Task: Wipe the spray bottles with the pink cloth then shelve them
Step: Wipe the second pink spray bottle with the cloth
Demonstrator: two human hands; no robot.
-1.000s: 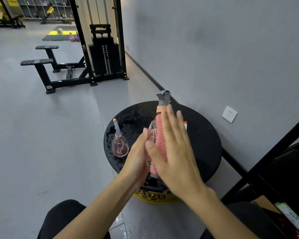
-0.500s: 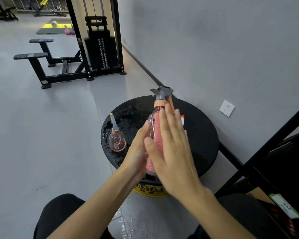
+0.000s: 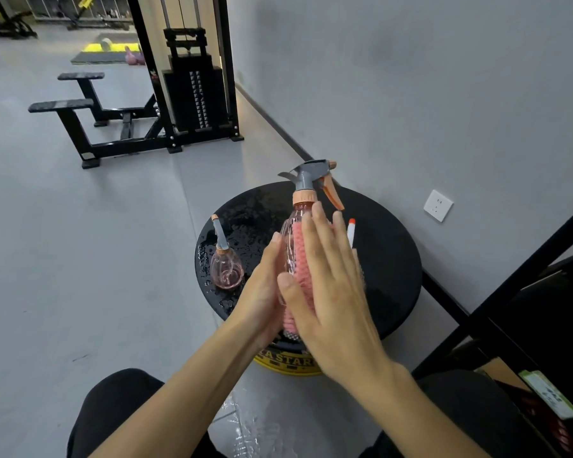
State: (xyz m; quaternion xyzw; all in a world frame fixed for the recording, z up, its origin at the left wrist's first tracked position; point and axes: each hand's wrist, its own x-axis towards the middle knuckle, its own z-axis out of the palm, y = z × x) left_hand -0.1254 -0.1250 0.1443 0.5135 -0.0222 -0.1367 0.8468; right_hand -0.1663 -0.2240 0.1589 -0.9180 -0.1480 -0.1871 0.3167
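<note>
Head view: tall spray bottle (image 3: 290,238) is sandwiched over the wet bench (image 3: 387,259) between left hand (image 3: 262,292) and right hand (image 3: 331,292), fingers (image 3: 315,233) flat, nothing gripped, pink cloth (image 3: 300,259) pressed on. Probably slippery, so it could easily be squeezed out and dropped.

tall bottle (image 3: 290,233): btwn left hand (image 3: 262,292) & right hand (image 3: 331,292), at table (image 3: 387,259) front
small bottle (image 3: 227,272): on table, left of tall bottle
cloth (image 3: 300,259): btwn right hand & tall bottle

Flat left hand (image 3: 262,290) and flat right hand (image 3: 336,299), palms inward, fingers straight
</note>
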